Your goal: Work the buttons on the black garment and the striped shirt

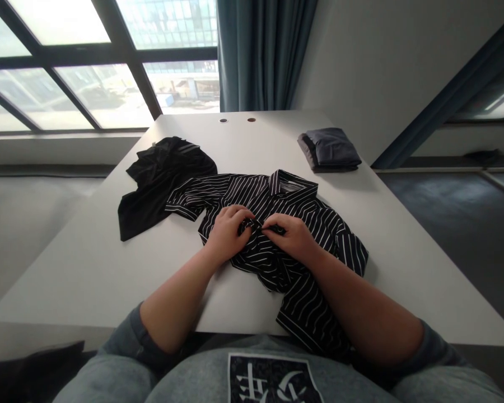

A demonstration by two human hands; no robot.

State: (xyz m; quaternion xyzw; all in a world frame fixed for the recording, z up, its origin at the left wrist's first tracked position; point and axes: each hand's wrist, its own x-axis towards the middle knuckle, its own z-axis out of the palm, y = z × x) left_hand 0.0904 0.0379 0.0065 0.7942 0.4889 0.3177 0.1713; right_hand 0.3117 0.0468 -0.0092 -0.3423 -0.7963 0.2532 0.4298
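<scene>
A black shirt with white stripes lies spread on the white table, its collar pointing away from me. Near the middle of its front, my left hand pinches the fabric between thumb and fingers. My right hand grips the shirt's front edge just to the right, fingertips pressed together close to the left ones. Whether a button sits between the fingers is too small to tell. One lower part of the shirt hangs toward the table's front edge, partly under my right forearm.
A crumpled black garment lies to the left, touching the striped sleeve. Folded dark grey clothes are stacked at the back right of the white table. Behind are a blue curtain and large windows.
</scene>
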